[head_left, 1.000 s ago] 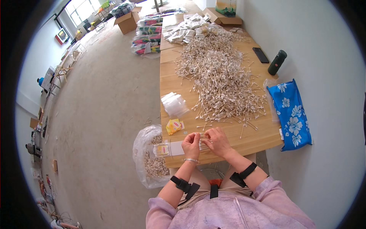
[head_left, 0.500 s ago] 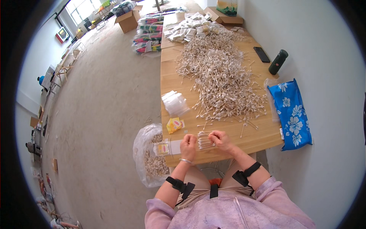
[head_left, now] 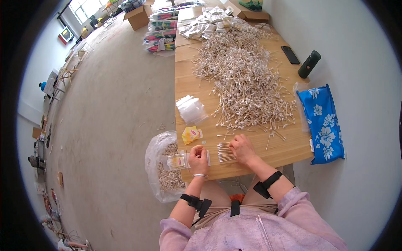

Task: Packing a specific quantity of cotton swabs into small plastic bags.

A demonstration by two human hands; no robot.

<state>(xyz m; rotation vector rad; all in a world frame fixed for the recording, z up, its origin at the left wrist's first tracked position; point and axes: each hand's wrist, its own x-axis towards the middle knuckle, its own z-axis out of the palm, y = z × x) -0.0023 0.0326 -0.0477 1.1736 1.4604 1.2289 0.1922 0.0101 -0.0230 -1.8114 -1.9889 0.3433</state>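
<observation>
Near the table's front edge, a neat row of cotton swabs (head_left: pixel 225 153) lies side by side. My right hand (head_left: pixel 243 149) closes over their right ends, its fingers bent and partly hidden. To the left, my left hand (head_left: pixel 198 160) is curled with fingertips drawn together, above a white strip; anything inside those fingers is too small to make out. Beside it a clear packet of cotton swabs with a yellow label (head_left: pixel 176 161) juts over the table's left edge. Just beyond lie yellow printed cards (head_left: pixel 191 134) and a stack of clear plastic bags (head_left: pixel 191 109).
A large heap of loose swabs (head_left: pixel 247 83) covers the table's middle, with filled packets (head_left: pixel 209 24) behind. Along the right are a phone (head_left: pixel 289 55), dark bottle (head_left: pixel 310 64) and blue flowered pouch (head_left: pixel 323 125). A plastic sack of swabs (head_left: pixel 161 184) stands left of the table.
My left hand has shifted left, nearer the labelled packet, uncovering part of the white strip. My right hand has moved slightly away from me and flattened over the swab ends. The view tilted slightly.
</observation>
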